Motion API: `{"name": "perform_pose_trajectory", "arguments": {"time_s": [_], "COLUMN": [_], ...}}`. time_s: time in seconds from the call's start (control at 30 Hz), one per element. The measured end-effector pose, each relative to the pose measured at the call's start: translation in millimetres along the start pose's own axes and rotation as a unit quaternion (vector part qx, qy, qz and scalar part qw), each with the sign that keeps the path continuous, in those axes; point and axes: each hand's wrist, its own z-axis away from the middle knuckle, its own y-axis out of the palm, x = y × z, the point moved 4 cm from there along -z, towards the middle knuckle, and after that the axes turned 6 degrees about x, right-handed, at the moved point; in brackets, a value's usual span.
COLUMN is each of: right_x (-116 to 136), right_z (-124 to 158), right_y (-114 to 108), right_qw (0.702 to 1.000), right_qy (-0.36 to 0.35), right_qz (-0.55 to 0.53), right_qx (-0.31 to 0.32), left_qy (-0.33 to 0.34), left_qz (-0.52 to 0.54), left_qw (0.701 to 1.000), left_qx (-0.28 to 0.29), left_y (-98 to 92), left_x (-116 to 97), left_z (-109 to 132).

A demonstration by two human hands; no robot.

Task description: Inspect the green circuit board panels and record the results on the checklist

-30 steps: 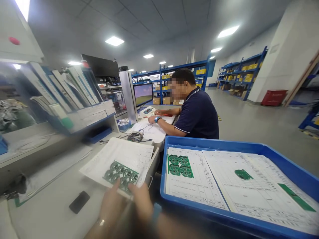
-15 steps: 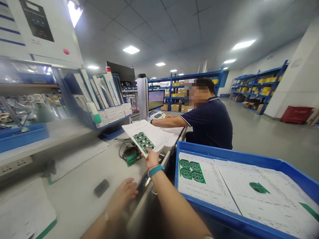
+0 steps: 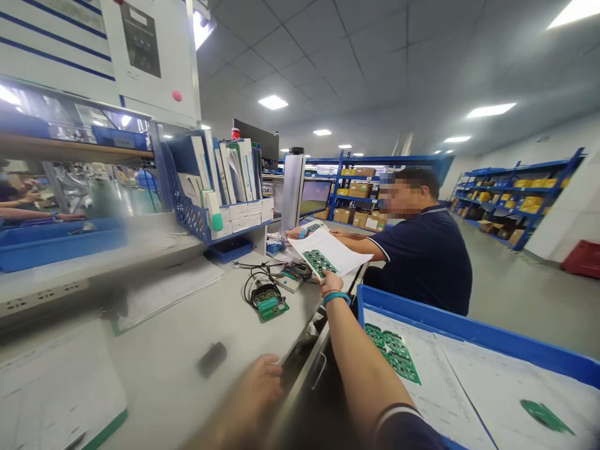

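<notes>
Flatly, rounded green circuit boards [image 3: 319, 261] lie on paper [image 3: 349, 251].

A dark navy short sleeve with white edge, and two bands at the right wrist.
The sleeve [image 3: 415, 434] is on the right arm [image 3: 359, 356]; its cloth looks plain, and one narrow white stripe [image 3: 397, 408] goes around the hem. Below the hem, the forearm is bare until the wrist. There sits a turquoise wristband [image 3: 336, 297], rather wide and smooth, and beside it, on the side of the right hand [image 3: 332, 282], a thin reddish band [image 3: 332, 291]. The left hand [image 3: 263, 379] is also bare, but its forearm is blurred, so details there cannot be read.
</notes>
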Motion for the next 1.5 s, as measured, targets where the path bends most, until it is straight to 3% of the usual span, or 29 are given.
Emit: {"name": "perform_pose_trajectory", "arguments": {"time_s": [0.3,0.5,0.7,1.2,1.37,1.5], "right_x": [-12,-25,-32,6,14,15], "right_z": [-40,-48,-49,-63,-88,-113], "right_y": [10,18,30,72,60,41], "right_qw": [1.000,0.999,0.997,0.991,0.994,0.992], "right_qy": [0.021,0.043,0.069,0.044,0.029,0.043], "right_qz": [0.006,0.015,0.026,0.022,0.050,0.099], "right_qx": [0.009,0.018,0.035,0.124,0.092,0.058], "left_qy": [-0.023,-0.031,-0.042,-0.054,-0.069,-0.090], "left_qz": [0.006,0.013,-0.012,-0.033,-0.055,-0.090], "left_qw": [1.000,0.999,0.999,0.998,0.996,0.992], "left_qx": [0.013,0.000,0.019,-0.004,-0.021,0.027], "left_y": [-3.6,-10.7,-12.7,-15.3,-15.2,-11.6], "left_x": [2,18,19,24,32,29], "left_z": [-5,-11,-10,-13,-19,-20]}}
